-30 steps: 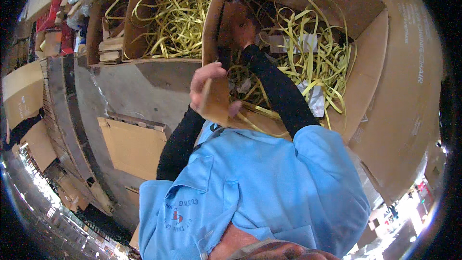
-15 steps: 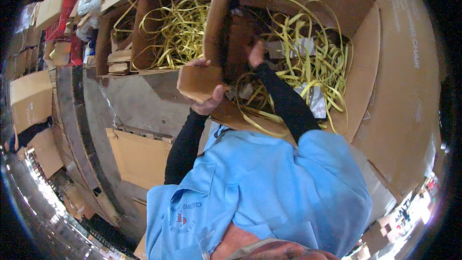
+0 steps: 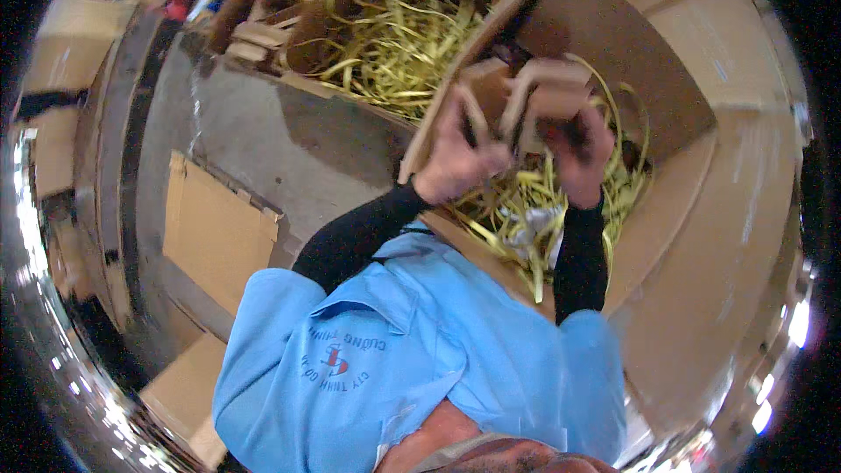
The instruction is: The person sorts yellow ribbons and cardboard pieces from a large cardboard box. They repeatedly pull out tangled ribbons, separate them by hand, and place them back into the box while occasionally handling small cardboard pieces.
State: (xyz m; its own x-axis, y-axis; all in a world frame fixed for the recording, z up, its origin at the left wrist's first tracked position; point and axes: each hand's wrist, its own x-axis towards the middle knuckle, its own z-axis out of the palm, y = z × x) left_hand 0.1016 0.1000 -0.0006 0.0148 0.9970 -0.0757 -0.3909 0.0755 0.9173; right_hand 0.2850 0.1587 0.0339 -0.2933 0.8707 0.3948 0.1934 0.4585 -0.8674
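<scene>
A folded piece of cardboard (image 3: 539,92) is being held up over a large open box (image 3: 701,210) by both hands. The left hand (image 3: 455,158) is being closed on the piece's left side, its fingers (image 3: 477,114) curled over the edge, and the right hand (image 3: 578,153) is being clamped on the right side from below. The picture is blurred here, so the exact fold of the piece cannot be told.

The piece is being kept just above a tangle of yellow strapping (image 3: 526,210) that is lying inside the box. A tall cardboard flap (image 3: 613,52) is being seen right behind the hands, its slanted edge running close past the left hand, so little room is being left on that side. The near edge of the box is being crossed by both black sleeves (image 3: 359,236), with the blue shirt (image 3: 420,359) pressed near it.

To the left, a second bin of yellow straps (image 3: 385,44) is being shown beyond a grey wall (image 3: 254,140). Flat cardboard sheets (image 3: 215,228) are being leaned against that wall lower down. To the right, the broad brown side of the box is being left bare, and more open room is being offered there than between the flap and the hands.
</scene>
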